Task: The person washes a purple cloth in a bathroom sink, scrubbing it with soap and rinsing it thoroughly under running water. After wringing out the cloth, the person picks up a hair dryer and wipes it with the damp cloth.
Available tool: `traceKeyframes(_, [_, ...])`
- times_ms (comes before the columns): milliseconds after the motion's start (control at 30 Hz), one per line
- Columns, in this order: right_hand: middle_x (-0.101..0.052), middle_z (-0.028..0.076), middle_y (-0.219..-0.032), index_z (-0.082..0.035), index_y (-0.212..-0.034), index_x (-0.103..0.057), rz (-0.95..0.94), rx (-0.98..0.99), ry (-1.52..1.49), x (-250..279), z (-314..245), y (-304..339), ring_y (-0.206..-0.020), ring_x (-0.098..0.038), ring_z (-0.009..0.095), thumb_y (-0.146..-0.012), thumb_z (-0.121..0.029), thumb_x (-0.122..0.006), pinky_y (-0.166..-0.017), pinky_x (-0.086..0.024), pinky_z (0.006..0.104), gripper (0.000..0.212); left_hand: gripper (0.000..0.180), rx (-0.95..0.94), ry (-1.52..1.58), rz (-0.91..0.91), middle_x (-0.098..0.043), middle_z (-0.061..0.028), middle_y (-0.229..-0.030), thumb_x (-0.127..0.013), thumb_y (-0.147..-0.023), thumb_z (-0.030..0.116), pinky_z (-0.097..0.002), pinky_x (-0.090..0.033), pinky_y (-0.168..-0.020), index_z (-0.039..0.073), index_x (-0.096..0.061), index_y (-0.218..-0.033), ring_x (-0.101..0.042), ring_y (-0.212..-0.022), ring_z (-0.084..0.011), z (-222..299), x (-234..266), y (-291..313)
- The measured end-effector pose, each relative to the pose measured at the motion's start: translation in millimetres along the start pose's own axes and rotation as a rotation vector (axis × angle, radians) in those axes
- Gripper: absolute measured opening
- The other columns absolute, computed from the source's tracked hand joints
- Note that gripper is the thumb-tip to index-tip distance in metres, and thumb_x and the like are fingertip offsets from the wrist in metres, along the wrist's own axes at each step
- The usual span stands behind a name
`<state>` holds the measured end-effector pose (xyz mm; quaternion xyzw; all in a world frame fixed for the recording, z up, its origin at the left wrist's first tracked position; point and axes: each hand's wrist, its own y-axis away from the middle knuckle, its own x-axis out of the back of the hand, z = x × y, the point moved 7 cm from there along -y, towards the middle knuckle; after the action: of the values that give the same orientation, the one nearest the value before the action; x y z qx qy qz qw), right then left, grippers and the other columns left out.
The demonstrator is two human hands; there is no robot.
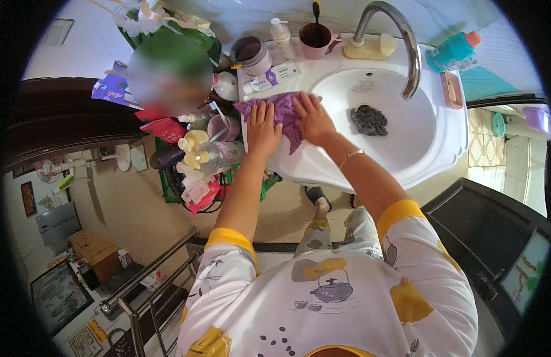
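A crumpled purple cloth (284, 113) lies on the left ledge of the white washbasin (341, 169). My left hand (264, 130) rests flat on the cloth's left part, fingers stretched out. Pressed down on its right edge is my right hand (314, 121), fingers extended and a bracelet on the wrist. Just behind the hands a white and purple tube (271, 78) lies on the ledge. In the bowl, right of my right hand, sits a dark wiry scrubber (369, 121).
A curved chrome faucet (411, 65) arches over the bowl. Along the back stand a pink mug (317, 50), a pump bottle (282, 38) and a wide jar (251, 56). A teal bottle (453, 52) and soap dish (451, 90) are at right. Several bottles (219, 156) crowd the left side.
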<state>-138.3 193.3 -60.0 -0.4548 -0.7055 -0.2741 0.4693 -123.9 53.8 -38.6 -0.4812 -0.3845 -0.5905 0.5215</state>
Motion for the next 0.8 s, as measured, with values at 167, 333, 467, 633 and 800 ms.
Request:
traceKeyframes(167, [-0.026, 0.025, -0.141, 0.000, -0.139, -0.025, -0.088, 0.023, -0.211, 8.2, -18.8, 99.7, -0.129, -0.029, 0.038, -0.083, -0.015, -0.050, -0.108, -0.026, 0.0409, 0.063, 0.063, -0.050, -0.033, -0.201, -0.030, -0.0170, -0.143, -0.059, -0.081, 0.026, -0.0488, -0.019, -0.108, 0.001, -0.036, -0.135, -0.022, -0.134, -0.0351, 61.0, -8.1, 77.9])
traceKeyframes(333, [-0.040, 0.015, -0.137, -0.004, -0.134, -0.035, -0.471, -0.070, -0.234, 36.8, 61.0, 188.1, -0.125, -0.039, 0.030, -0.085, -0.020, -0.049, -0.106, -0.030, 0.0380, 0.053, 0.060, -0.157, 0.083, -0.343, -0.029, -0.0148, -0.144, -0.055, -0.085, 0.029, -0.0489, -0.016, -0.109, 0.004, -0.035, -0.136, -0.021, -0.135, -0.0315, 172.3, -39.6, 122.3])
traceKeyframes(467, [-0.054, 0.008, -0.125, -0.013, -0.119, -0.057, -0.561, -0.005, 0.003, 65.4, 179.4, 222.8, -0.117, -0.048, 0.025, -0.086, -0.027, -0.050, -0.101, -0.035, 0.0369, 0.037, 0.050, -0.278, 0.261, -0.406, -0.048, -0.0128, -0.129, -0.052, -0.087, 0.032, -0.0472, -0.022, -0.105, 0.007, -0.044, -0.130, -0.037, -0.126, -0.0294, 262.8, -80.5, 91.3])
traceKeyframes(633, [-0.062, 0.006, -0.093, -0.013, -0.090, -0.064, -0.472, 0.059, 0.160, 101.6, 242.5, 187.8, -0.096, -0.056, 0.026, -0.083, -0.026, -0.052, -0.084, -0.045, 0.0406, 0.020, 0.022, 0.024, 0.645, -0.828, -0.064, -0.0139, -0.094, -0.056, -0.084, 0.024, -0.0414, -0.047, -0.078, 0.011, -0.062, -0.100, -0.060, -0.089, -0.0328, 274.4, -133.1, 14.5])
traceKeyframes(800, [-0.063, 0.010, -0.082, -0.013, -0.085, -0.065, -0.611, 0.071, 0.068, 81.6, 210.2, 204.2, -0.084, -0.060, 0.029, -0.082, -0.028, -0.053, -0.078, -0.047, 0.0434, 0.019, 0.022, -0.142, 0.268, -0.806, -0.064, -0.0101, -0.095, -0.060, -0.077, 0.021, -0.0446, -0.043, -0.085, 0.013, -0.063, -0.098, -0.058, -0.097, -0.0296, 266.5, -110.2, 33.5])
